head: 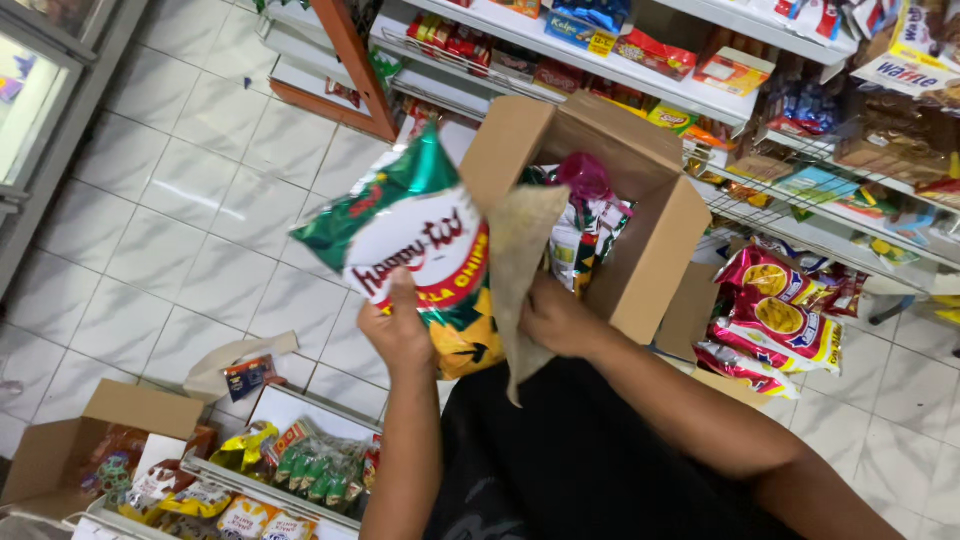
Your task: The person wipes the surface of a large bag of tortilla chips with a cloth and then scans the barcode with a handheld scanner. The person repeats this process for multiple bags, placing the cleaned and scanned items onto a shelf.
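Glossy green crinkled chip bag in left hand — right hand grips cardboard flap.

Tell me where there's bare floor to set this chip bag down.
Bare tile floor lies left of the chip bag, between the glass door and the shelves. Crowded: the open box, snack bags at right, and trays at lower left.

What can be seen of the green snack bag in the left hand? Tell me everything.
The bag is a glossy foil-like pillow pack, green at the top, with a white oval panel edged in red and yellow chip pictures at the bottom. It looks sealed and puffed. It is tilted, top towards the upper right, held above the tiled floor beside an open box. The left hand grips its lower edge, thumb on the front.
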